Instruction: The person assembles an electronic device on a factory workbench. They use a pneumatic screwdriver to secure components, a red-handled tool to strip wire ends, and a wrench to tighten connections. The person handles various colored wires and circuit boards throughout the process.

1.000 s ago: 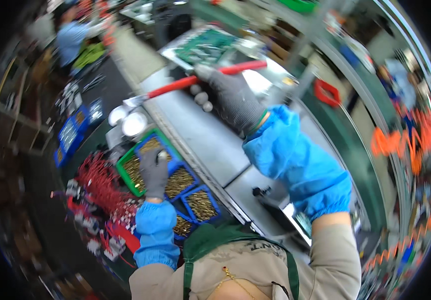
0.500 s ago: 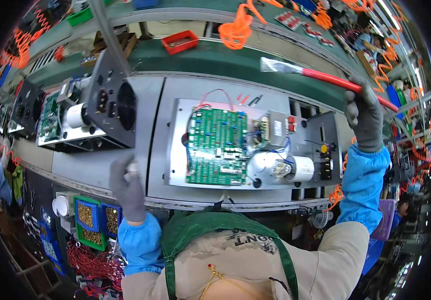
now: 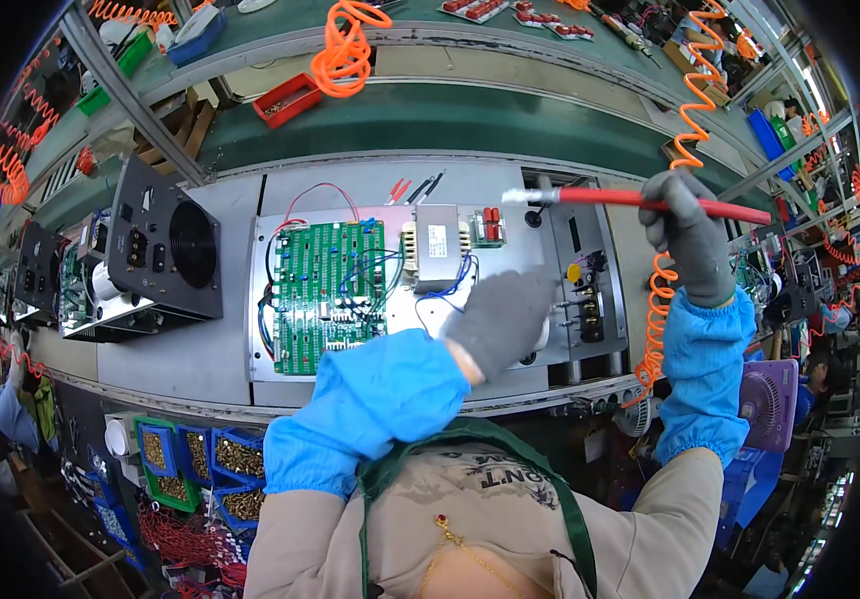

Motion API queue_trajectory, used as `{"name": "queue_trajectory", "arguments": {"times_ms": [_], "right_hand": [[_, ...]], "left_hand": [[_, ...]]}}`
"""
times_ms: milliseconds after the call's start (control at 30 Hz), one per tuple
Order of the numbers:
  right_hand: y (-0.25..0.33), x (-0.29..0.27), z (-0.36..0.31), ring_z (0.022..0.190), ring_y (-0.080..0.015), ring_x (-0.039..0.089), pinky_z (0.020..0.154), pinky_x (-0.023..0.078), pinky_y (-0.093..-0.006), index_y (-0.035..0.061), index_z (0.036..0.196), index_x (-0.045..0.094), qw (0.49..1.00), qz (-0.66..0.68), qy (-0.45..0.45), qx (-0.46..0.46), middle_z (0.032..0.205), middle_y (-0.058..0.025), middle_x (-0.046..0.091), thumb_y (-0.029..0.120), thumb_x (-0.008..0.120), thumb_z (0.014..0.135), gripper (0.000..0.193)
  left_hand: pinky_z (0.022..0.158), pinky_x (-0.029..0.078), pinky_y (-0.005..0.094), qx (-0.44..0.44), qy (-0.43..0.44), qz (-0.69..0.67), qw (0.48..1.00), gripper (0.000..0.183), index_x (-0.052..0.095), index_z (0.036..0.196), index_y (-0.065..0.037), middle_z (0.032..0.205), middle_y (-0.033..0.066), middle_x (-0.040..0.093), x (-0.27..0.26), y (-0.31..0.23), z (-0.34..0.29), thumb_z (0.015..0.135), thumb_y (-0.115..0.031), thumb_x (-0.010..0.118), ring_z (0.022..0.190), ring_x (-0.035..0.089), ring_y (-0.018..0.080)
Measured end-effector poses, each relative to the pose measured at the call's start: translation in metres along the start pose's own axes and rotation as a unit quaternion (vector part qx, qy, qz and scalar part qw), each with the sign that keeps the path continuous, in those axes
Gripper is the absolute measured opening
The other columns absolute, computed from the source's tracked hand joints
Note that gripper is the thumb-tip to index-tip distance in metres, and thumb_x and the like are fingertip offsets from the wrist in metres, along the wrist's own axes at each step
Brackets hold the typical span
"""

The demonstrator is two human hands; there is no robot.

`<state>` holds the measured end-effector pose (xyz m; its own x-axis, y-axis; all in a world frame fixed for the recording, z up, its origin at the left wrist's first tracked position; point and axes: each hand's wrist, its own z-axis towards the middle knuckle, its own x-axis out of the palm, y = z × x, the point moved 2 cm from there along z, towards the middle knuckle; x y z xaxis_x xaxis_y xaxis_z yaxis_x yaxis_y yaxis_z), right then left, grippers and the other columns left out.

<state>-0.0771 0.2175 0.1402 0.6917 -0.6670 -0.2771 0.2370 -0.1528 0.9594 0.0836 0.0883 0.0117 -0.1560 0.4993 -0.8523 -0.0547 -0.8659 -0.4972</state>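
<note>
My right hand (image 3: 687,240), in a grey glove and blue sleeve, is closed round a long red-handled brush (image 3: 599,197). Its pale tip points left, above the far right part of a metal chassis (image 3: 263,344). My left hand (image 3: 510,317), gloved too, reaches across the chassis's right half. Its fingers are smeared by motion, so their grip is hidden, and it covers part of the components there. On the chassis are a green circuit board (image 3: 325,290), a transformer (image 3: 438,250) with blue wires, two red parts (image 3: 491,225) and a dark end panel (image 3: 589,299) with terminals.
A similar unit (image 3: 150,240) with an upright black panel stands to the left. Behind are a red bin (image 3: 287,100) and hanging orange coiled hoses (image 3: 345,50). Blue bins (image 3: 238,454) of small brass-coloured parts sit at lower left, a purple fan (image 3: 769,404) at right.
My left hand has swung right, from beside the chassis to over its right half. The brush is lower and further left. The whole view has shifted, placing the chassis further left in it.
</note>
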Motion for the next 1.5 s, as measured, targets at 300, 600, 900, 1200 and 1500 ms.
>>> {"name": "queue_trajectory", "arguments": {"times_ms": [300,600,900,1200,1500], "right_hand": [[-0.028,0.058,0.012,0.065,-0.0107,0.058,0.058,0.047,-0.026,-0.0009,0.09,0.065,0.965,-0.134,0.226,-0.003,0.077,-0.0054,0.062,0.011,0.058,0.081,0.017],[-0.051,0.061,0.024,0.063,-0.0175,0.061,0.063,0.05,-0.0284,0.0057,0.083,0.068,0.935,-0.279,0.219,-0.015,0.071,-0.0092,0.064,0.019,0.061,0.074,0.018],[-0.046,0.039,0.02,0.061,-0.0241,0.061,0.057,0.048,-0.0365,0.0094,0.069,0.066,0.936,-0.244,0.111,-0.227,0.063,-0.0108,0.061,0.026,0.062,0.071,0.017],[-0.059,0.05,0.021,0.065,-0.0182,0.059,0.063,0.048,-0.0318,0.004,0.088,0.065,0.942,-0.22,0.196,-0.163,0.074,-0.0111,0.063,0.022,0.066,0.076,0.022],[-0.059,0.074,0.016,0.067,-0.0128,0.059,0.062,0.048,-0.0283,0.0011,0.086,0.066,0.969,-0.136,0.194,-0.075,0.072,-0.0075,0.064,0.015,0.063,0.078,0.017]], "left_hand": [[0.064,0.043,0.037,0.057,-0.082,0.103,0.99,0.034,0.06,0.103,-0.008,0.086,0.0046,0.055,0.033,-0.025,-0.016,0.07,-0.014,0.06,0.079,0.054,0.0222],[0.061,0.043,0.0367,0.05,-0.093,0.134,0.985,0.027,0.061,0.099,-0.01,0.083,0.003,0.054,0.039,-0.029,-0.021,0.073,-0.015,0.057,0.075,0.053,0.02],[0.06,0.044,0.0403,0.023,0.02,0.114,0.993,0.037,0.057,0.107,-0.004,0.071,0.0089,0.055,0.048,-0.024,-0.015,0.074,-0.019,0.062,0.067,0.057,0.027],[0.057,0.042,0.0418,0.03,0.009,0.173,0.984,0.04,0.056,0.113,-0.004,0.074,0.009,0.056,0.037,-0.031,-0.014,0.076,-0.02,0.06,0.069,0.057,0.0268],[0.056,0.039,0.0378,0.053,-0.067,0.187,0.979,0.044,0.055,0.116,-0.005,0.074,0.0038,0.05,0.048,-0.028,-0.022,0.075,-0.022,0.061,0.067,0.052,0.0196]]}}
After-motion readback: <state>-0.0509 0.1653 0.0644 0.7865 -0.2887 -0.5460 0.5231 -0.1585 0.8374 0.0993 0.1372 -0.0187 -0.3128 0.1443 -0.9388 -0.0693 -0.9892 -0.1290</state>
